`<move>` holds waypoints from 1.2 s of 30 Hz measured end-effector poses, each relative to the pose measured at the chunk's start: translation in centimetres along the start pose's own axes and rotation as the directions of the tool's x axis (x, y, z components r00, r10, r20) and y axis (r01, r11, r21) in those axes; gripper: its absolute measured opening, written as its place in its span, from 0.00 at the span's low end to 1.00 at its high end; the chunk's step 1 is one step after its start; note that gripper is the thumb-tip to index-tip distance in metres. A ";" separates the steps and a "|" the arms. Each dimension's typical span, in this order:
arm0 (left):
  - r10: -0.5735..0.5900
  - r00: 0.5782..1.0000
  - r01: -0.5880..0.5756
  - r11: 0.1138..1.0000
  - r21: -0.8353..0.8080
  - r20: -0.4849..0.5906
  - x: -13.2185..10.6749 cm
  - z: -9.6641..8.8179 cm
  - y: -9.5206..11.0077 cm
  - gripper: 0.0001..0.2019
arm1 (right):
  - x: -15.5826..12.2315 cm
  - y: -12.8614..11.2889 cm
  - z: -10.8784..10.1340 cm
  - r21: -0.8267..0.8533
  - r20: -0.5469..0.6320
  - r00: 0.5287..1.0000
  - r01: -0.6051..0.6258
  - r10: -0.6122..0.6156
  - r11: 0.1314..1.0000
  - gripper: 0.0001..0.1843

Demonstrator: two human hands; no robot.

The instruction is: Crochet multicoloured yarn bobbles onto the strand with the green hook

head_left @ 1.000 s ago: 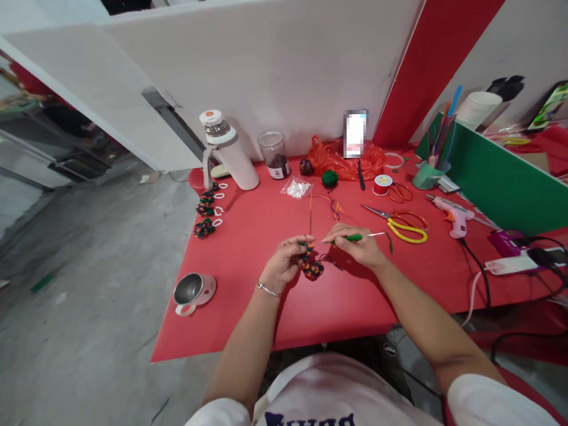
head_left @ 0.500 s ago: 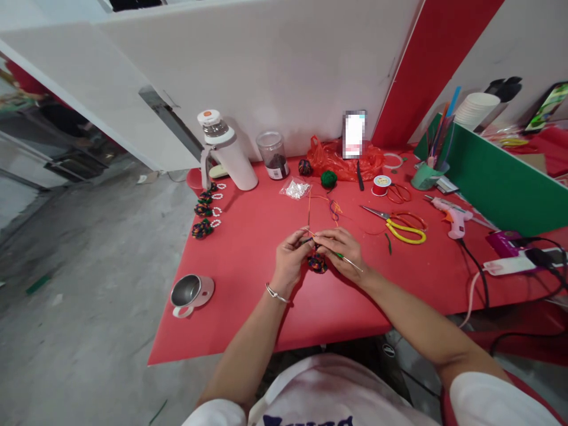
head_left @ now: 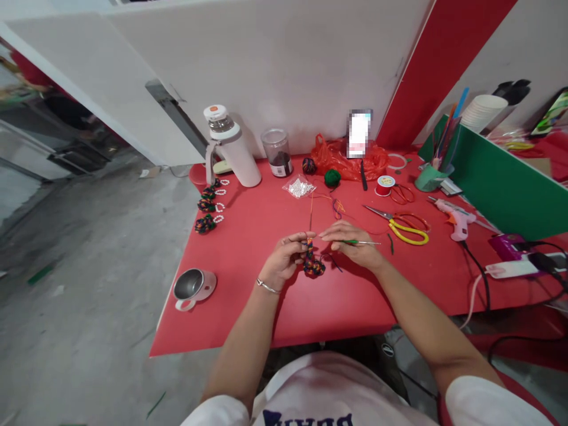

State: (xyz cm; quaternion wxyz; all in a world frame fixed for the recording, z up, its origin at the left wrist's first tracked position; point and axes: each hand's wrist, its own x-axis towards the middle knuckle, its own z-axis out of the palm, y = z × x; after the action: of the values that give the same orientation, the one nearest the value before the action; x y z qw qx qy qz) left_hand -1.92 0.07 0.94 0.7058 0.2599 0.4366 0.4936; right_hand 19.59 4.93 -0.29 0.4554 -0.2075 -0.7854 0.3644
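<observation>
My left hand (head_left: 284,258) is closed on a dark multicoloured crochet piece (head_left: 314,267) with orange, green and purple flecks, pinching its upper strip so that the curled end hangs down. A strand of yarn (head_left: 311,216) runs from these fingers up across the table. My right hand (head_left: 354,245), just to the right, grips a crochet hook (head_left: 368,242) with a green handle; its metal shaft sticks out rightward. The hook's working tip, near the left fingertips, is too small to make out. A loose dark yarn tail lies between the piece and my right hand.
On the red table (head_left: 239,319) stand a mug (head_left: 205,284), a white flask (head_left: 239,157) and a clear jar (head_left: 279,155). Finished crochet pieces with bead loops (head_left: 205,223) line the left edge. Yellow-handled scissors (head_left: 410,234), a glue gun (head_left: 461,225) and a green yarn ball (head_left: 332,178) lie around.
My hands have moved apart slightly, and the crochet piece shows more openly below the left fingers. The hook has turned from slanting down to nearly level. The view has shifted slightly.
</observation>
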 end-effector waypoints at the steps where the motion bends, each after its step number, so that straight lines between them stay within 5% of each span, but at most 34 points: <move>1: -0.002 1.000 0.002 1.000 0.004 0.003 0.0 -0.1 0.0 0.20 | 0.0 0.0 0.0 0.004 0.004 1.000 0.000 0.000 1.000 0.13; 11: 0.002 1.000 -0.002 1.000 0.015 0.018 0.2 -0.3 -0.2 0.18 | 0.2 -0.5 -0.5 0.073 0.047 0.999 -0.014 0.010 0.997 0.11; 19: -0.018 1.000 0.017 0.999 0.051 0.020 0.2 -0.3 -0.3 0.13 | -0.3 -0.6 -0.5 0.229 0.053 0.985 -0.172 0.164 0.958 0.11; 24: 0.130 0.990 -0.125 0.989 0.084 -0.056 0.2 0.8 -1.5 0.16 | -1.1 0.8 1.7 0.422 0.009 0.957 -0.266 0.289 0.867 0.17; 29: 0.251 0.967 -0.247 0.965 0.091 -0.036 0.4 2.0 -2.4 0.15 | -0.9 0.8 3.1 0.338 -0.050 0.988 -0.118 0.143 0.934 0.10; 36: 0.197 0.977 -0.191 0.979 0.074 -0.084 0.4 1.5 -1.9 0.15 | -0.5 0.0 1.9 0.341 -0.126 0.946 -0.241 0.299 0.909 0.11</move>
State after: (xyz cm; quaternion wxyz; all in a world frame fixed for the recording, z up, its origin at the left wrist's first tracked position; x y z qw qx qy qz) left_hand 0.37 -0.15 0.00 0.6247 0.3016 0.4569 0.5568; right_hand 18.19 3.89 -1.18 0.4954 -0.2690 -0.6359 0.5271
